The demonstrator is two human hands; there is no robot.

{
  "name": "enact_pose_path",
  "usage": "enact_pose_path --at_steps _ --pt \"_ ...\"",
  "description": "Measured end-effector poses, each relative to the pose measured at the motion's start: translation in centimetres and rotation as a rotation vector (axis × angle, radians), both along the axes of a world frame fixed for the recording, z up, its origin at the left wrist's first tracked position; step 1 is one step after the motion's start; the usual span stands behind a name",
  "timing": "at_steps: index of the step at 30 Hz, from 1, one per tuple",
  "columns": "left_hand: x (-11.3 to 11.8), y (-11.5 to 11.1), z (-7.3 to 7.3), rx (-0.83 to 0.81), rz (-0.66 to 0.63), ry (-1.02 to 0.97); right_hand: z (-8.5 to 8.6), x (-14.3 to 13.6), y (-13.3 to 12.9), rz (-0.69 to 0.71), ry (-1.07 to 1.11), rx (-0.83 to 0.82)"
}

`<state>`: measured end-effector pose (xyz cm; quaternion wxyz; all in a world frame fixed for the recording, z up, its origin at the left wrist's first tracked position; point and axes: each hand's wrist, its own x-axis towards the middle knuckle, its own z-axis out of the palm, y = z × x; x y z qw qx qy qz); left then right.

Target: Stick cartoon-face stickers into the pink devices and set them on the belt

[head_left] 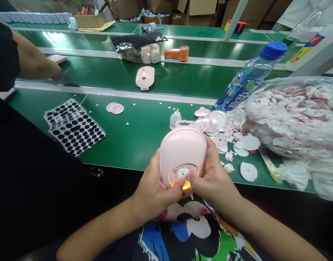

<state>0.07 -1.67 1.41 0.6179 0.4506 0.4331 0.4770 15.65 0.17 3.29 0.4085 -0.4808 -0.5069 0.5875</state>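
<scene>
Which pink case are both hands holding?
The near pink case, gripped by the left hand and right hand, orange light showing low on it; the pink case beyond lies untouched on the green surface.

– How does the left hand (152, 183) sit?
– Curled in a grip, its thumb (173, 193) angled inward across the front.
– And the right hand (212, 174)?
– Mirrors it, thumb tips almost meeting.
– The arms?
– Left forearm (106, 224) and right forearm (270, 219) both bare, slanting inward toward the middle
</scene>
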Motion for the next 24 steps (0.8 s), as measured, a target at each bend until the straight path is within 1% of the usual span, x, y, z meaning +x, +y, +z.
enact_pose_path --at_steps 5,9,12,16,20,24 --pt "0.1 0.2 0.1 0.034 0.012 0.05 -0.1 -0.1 0.1 -0.038 -0.014 0.01" --pt "0.0 0.3 0.3 0.055 0.008 0.117 0.2 -0.2 0.0 -0.007 0.022 -0.029" --pt "0.0 0.3 0.2 0.064 0.005 0.123 0.3 -0.2 0.0 -0.002 0.032 -0.032" --pt "0.0 0.2 0.0 0.072 0.004 0.111 0.3 -0.2 0.0 -0.03 0.026 -0.041" --pt "-0.1 0.2 0.0 0.072 -0.01 0.088 0.4 -0.3 0.1 -0.036 0.066 -0.06" --pt "-0.2 0.2 0.2 0.082 -0.006 0.152 1.0 -0.2 0.2 -0.042 0.017 -0.098"
